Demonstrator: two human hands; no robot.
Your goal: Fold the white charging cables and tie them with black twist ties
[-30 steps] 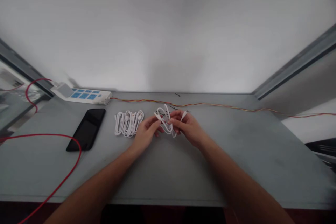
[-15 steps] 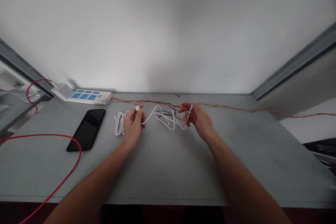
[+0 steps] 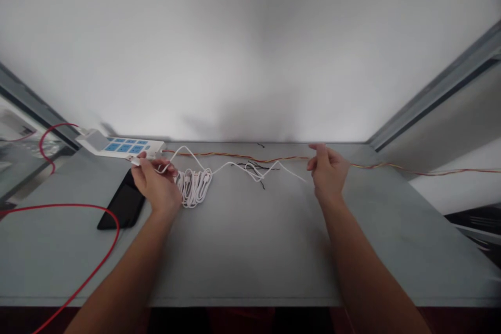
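Observation:
My left hand [image 3: 154, 180] is closed on one plug end of a white cable [image 3: 235, 165], held just in front of the power strip [image 3: 121, 145]. My right hand [image 3: 327, 169] pinches the cable's other end far to the right. The cable stretches between both hands, sagging over thin black wire ties [image 3: 256, 168]. A bundle of coiled white cables [image 3: 193, 186] lies just right of my left hand. A black phone [image 3: 123, 203] lies partly under my left hand.
A red cable [image 3: 99, 261] loops across the grey table [image 3: 250, 250] at the left. A twisted red-and-yellow wire [image 3: 391, 166] runs along the back edge by the white wall. Metal frames stand at both sides.
Both hands have pulled apart, the left toward the power strip and the right further right. The white cable has uncoiled and now stretches between them.

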